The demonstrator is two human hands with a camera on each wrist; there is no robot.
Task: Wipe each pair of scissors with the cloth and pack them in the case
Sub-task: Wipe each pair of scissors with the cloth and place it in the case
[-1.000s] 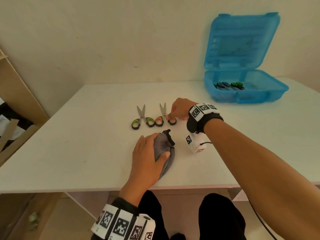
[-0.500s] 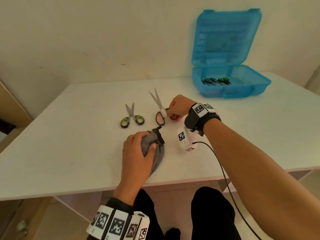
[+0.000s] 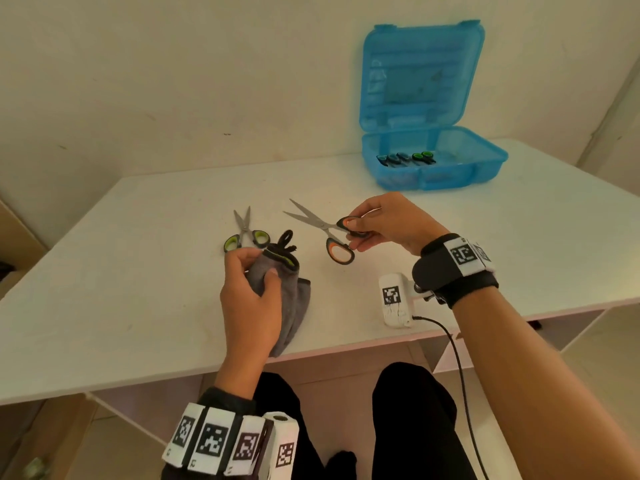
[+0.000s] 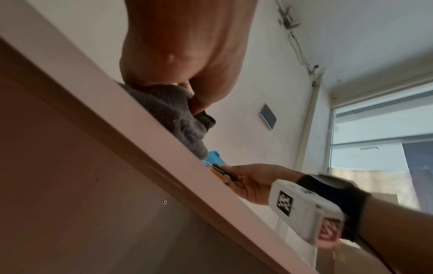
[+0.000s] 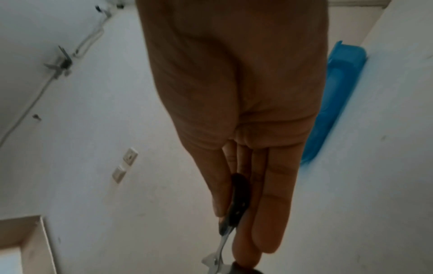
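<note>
A white table [image 3: 145, 306] with a pale pink front edge stands against a scuffed cream wall [image 3: 173, 81], wooden shelving [image 3: 20, 233] at its side, while daylight enters through a window [image 4: 374, 139] beyond a wall-mounted cable [image 4: 297, 48].

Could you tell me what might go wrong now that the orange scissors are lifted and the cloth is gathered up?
1. The right hand pinches only one handle loop of the orange scissors, whose blades gape; they may swing or slip.
2. The open tips point toward the left hand gripping the grey cloth, so wiping could nick a finger.
3. The cloth hangs over the table edge and might drag the green scissors lying beside it.
</note>
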